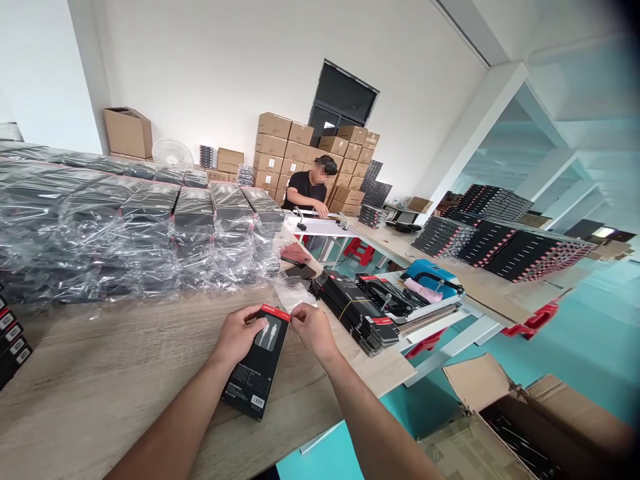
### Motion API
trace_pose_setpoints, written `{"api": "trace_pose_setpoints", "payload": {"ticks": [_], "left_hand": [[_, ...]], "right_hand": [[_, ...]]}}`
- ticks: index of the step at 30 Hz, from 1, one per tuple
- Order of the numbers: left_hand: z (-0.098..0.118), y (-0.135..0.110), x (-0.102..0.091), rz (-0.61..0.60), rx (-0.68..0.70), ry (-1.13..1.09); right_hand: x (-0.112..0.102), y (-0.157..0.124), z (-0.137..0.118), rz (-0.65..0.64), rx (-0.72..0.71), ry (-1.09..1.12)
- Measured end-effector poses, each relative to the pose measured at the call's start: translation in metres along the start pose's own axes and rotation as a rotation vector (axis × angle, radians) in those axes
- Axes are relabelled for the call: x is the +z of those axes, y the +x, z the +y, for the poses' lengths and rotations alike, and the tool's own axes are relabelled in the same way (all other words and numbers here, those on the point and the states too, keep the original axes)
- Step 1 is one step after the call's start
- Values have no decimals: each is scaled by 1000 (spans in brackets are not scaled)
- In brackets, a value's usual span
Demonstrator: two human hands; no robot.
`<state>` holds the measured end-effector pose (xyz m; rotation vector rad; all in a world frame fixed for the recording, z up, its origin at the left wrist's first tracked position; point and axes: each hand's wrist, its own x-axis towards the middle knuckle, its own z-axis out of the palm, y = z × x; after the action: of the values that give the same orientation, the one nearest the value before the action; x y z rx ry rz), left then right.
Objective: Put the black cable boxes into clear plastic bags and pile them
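Note:
A black cable box [257,373] with a red top edge and a picture of two white plugs lies tilted over the wooden table [120,373]. My left hand [239,335] grips its upper left side, the thumb on the front near the picture. At the upper right corner, the fingers of my right hand [310,327] are pinched together at the box's red edge. Just right of that hand rests a banded bundle of flat black cartons [355,310]. A clear plastic bag [293,293] lies beyond my hands.
Plastic-wrapped stacks of boxes [195,233] fill the table's left and back. A white tray table with a blue item [430,277] stands right. An open carton [520,420] sits low at right. A co-worker [307,190] sits at another table, before stacked cardboard boxes [273,143].

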<state>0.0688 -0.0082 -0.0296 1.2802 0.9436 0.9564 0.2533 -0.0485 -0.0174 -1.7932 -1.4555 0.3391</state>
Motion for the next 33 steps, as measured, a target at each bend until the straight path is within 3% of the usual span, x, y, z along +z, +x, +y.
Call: {"api": "trace_pose_setpoints", "payload": {"ticks": [7,16,21,23,29,33], "left_hand": [[-4,2,2,24,40,66],[-1,0,5,78,149,-22],[-1,0,6,146,182,-76],[2,-2,6,176,203,-118],[28,-15,7,156,352,-233],[45,-21,-2,154,434,-191]], "right_hand": [[-1,-5,-4,28,-19,35],[-6,-10,-23,204,-332,-55],[-8,-12,-34,197,-462,-30],[-7,-14,-40,176,-427,65],[-8,-17,-62,26,-75,695],[-22,-19,-73,57,-153,760]]}}
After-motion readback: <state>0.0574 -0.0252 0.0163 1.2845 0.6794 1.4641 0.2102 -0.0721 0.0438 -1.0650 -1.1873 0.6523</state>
